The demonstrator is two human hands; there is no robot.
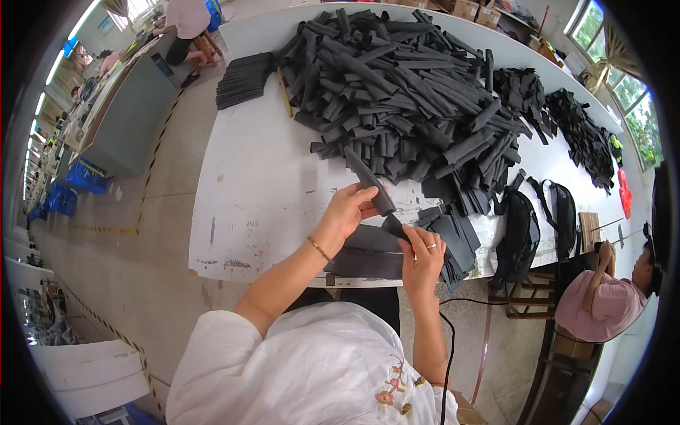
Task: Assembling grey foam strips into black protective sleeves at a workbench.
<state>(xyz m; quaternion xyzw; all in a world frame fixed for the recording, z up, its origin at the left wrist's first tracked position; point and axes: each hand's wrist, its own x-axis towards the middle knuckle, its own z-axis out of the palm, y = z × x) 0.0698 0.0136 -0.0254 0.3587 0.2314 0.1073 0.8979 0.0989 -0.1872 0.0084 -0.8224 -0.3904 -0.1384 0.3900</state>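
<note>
My left hand (pixel 348 210) is closed around a curled black strip (pixel 370 183) of thin sheet material, which slants up and away toward the pile. In my right hand (pixel 423 256) the fingers pinch a black piece (pixel 395 227) close to the strip's lower end. Whether the two are one piece or separate cannot be made out. Below my hands, flat black strips (pixel 365 251) lie at the table's near edge. Just right of my right hand sits a fanned stack of flat black pieces (pixel 451 237).
A large heap of curled black pieces (pixel 397 78) covers the far half of the white table (pixel 241 170). A neat black stack (pixel 244 79) lies far left. Two black bags (pixel 520 234) rest at right, near a seated person in pink (pixel 602 301). A black cable hangs beside my right arm.
</note>
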